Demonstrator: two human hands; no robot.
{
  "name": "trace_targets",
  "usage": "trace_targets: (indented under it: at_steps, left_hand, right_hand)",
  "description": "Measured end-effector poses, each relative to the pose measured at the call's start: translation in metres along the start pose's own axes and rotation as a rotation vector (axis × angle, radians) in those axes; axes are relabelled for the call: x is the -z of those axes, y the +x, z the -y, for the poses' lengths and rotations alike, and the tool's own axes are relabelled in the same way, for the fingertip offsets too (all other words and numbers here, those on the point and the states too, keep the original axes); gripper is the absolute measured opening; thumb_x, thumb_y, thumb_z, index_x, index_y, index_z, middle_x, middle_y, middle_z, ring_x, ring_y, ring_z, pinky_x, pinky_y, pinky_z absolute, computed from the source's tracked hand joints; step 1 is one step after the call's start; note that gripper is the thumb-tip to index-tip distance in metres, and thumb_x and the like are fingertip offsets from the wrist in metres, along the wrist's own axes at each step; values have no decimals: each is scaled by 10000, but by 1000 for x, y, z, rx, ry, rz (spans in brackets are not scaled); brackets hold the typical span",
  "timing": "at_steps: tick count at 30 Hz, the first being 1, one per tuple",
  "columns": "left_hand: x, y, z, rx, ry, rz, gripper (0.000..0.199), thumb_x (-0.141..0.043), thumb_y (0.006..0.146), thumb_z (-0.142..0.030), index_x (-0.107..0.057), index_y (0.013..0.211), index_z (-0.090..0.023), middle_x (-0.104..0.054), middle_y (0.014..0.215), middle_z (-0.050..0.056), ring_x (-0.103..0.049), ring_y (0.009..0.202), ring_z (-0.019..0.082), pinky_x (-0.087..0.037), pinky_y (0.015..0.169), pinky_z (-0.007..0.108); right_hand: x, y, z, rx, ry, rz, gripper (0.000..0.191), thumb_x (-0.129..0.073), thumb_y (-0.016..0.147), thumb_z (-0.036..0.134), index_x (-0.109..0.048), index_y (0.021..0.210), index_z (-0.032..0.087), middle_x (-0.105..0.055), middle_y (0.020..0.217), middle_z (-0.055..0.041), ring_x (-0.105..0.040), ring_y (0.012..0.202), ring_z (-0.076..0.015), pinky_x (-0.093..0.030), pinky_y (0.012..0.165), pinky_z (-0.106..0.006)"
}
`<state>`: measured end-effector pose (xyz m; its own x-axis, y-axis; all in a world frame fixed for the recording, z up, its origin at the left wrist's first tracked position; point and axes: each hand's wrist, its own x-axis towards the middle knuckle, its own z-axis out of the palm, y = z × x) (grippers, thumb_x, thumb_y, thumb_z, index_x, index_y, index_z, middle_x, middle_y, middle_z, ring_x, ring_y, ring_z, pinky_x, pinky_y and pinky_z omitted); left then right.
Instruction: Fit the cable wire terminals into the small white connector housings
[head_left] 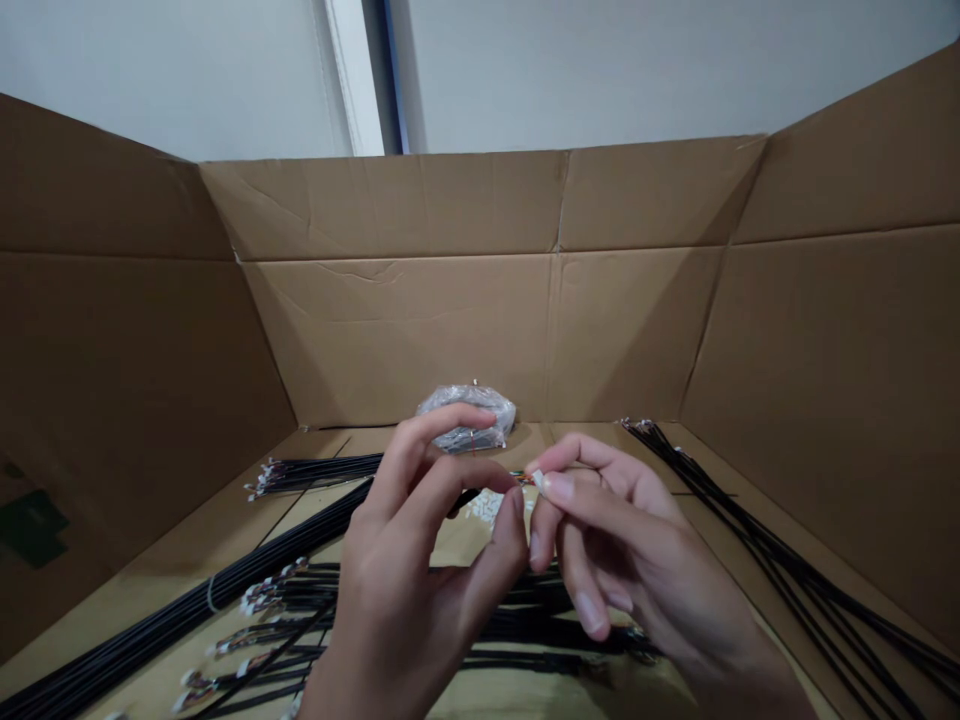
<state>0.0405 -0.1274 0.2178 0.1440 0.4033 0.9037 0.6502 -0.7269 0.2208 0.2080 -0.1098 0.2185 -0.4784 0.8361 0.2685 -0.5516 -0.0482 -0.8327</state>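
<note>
My right hand pinches a small white connector between thumb and index finger. Thin coloured wires run left from that connector toward a black cable end, partly hidden behind my left hand. The thumb and index fingertips of my left hand are pressed together just left of the connector; whatever they grip is too small to make out. Behind the hands lies a pile of small white connectors. Below the hands are black cables with white connectors at their left ends.
Cardboard walls surround the surface. A clear plastic bag lies at the back. One thick black cable bundle crosses the left side, a smaller bundle sits behind it, and long black cables stretch along the right.
</note>
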Motion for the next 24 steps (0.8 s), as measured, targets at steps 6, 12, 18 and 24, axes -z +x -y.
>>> trace_targets:
  at_steps: [6,12,18,24]
  left_hand:
    - [-2,1,0,-22,7,-12,141,-635,946,-100,-671,920,-233,-642,1193,53,-716,1058,194,-644,955,368]
    - [-2,0,2,-50,7,-10,142,-640,951,-90,-672,951,-229,-636,1219,45,-709,962,152,-635,960,335]
    - [-1,1,1,-55,11,-17,132,-643,954,-96,-665,939,-226,-631,1225,22,-520,600,67,-624,960,318]
    - [-1,1,3,-62,12,-39,128,-634,960,-103,-653,956,-229,-620,1245,34,-469,545,62,-636,916,333]
  right_hand:
    - [-2,-2,1,18,-66,-22,189,-738,938,326,-645,896,166,-776,665,-18,-588,327,-42,-258,316,-95]
    - [-3,-2,2,17,-64,-40,200,-759,924,327,-643,897,166,-781,664,-25,-589,328,-45,-258,318,-95]
    - [-3,-3,2,22,-58,-35,190,-749,936,319,-650,893,163,-779,660,-20,-586,327,-38,-262,318,-85]
    - [-4,-3,2,19,-59,-30,194,-751,930,324,-641,900,167,-776,655,-20,-573,320,-35,-256,324,-93]
